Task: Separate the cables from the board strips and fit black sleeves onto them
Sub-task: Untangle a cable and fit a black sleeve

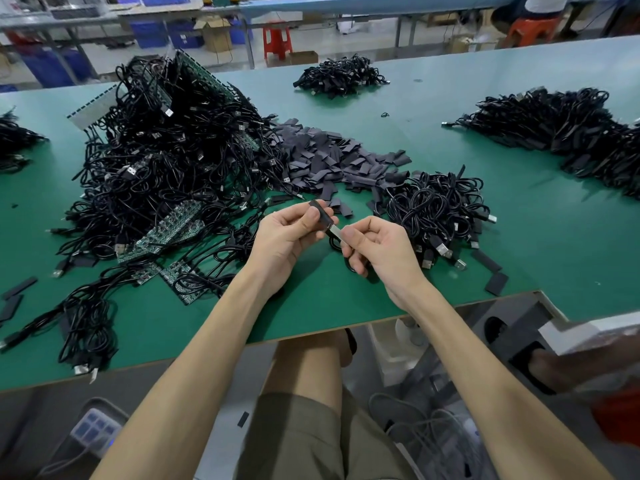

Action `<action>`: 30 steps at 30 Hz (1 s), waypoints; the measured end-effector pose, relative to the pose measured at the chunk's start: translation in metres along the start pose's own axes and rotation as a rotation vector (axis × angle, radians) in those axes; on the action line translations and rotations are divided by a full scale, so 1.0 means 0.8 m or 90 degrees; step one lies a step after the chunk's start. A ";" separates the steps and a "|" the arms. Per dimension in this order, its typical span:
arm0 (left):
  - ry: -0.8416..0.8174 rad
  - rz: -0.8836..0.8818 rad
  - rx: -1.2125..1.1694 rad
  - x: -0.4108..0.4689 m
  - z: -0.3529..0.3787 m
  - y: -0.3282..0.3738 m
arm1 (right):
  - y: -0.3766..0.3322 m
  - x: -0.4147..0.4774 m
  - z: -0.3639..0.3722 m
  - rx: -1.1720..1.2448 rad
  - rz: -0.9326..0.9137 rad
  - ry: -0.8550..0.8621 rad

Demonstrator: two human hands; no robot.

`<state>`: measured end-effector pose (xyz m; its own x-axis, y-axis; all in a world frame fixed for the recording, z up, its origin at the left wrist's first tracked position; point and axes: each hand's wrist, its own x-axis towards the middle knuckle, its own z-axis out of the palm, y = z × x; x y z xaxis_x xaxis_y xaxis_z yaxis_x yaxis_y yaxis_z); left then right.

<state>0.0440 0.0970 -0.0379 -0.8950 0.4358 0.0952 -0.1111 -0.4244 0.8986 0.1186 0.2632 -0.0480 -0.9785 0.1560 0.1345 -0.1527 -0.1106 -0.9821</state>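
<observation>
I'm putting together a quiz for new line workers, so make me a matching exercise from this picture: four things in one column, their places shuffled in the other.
Things
1. red plastic stool
2. heap of loose flat black sleeves
3. green board strips
4. pile of coiled black cables

Places
A. right of the right hand
B. floor past the green table
C. left of the left hand
D. mid-table

Pairs: 1-B, 2-D, 3-C, 4-A

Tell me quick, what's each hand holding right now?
Left hand: pinching a flat black sleeve.
Right hand: pinching the silvery flat end of a thin black cable.
</observation>
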 end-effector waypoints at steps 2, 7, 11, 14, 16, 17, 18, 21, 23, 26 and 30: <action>0.003 -0.001 0.003 0.000 0.000 0.000 | 0.001 0.001 0.000 0.001 0.004 0.000; 0.006 -0.001 0.003 -0.001 -0.001 0.000 | 0.002 0.000 0.000 0.006 0.010 0.002; 0.003 -0.003 0.009 -0.001 -0.002 -0.001 | 0.002 0.001 0.000 0.002 0.009 -0.001; -0.004 -0.008 0.014 -0.001 -0.002 -0.001 | 0.003 0.002 -0.001 0.007 0.008 0.001; -0.008 -0.003 0.012 -0.002 -0.002 -0.001 | 0.003 0.002 -0.001 0.010 0.010 0.004; -0.011 0.003 0.013 -0.002 -0.001 -0.001 | 0.003 0.002 -0.001 0.013 0.011 0.008; -0.015 0.009 0.015 -0.003 -0.001 -0.001 | 0.003 0.002 -0.002 0.018 0.012 0.013; -0.032 0.022 0.012 -0.004 -0.001 -0.001 | 0.004 0.002 -0.002 0.030 0.010 0.022; -0.034 0.034 0.032 -0.005 -0.001 -0.002 | 0.004 0.002 -0.002 0.036 0.009 0.026; -0.022 0.077 0.088 -0.006 0.001 -0.005 | 0.005 0.001 -0.004 0.040 0.009 0.031; -0.017 0.100 0.091 -0.008 0.002 -0.005 | 0.005 0.001 -0.002 0.025 0.004 0.024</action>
<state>0.0510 0.0975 -0.0412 -0.8844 0.3952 0.2483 0.0925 -0.3730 0.9232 0.1179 0.2646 -0.0518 -0.9737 0.1917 0.1229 -0.1527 -0.1493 -0.9769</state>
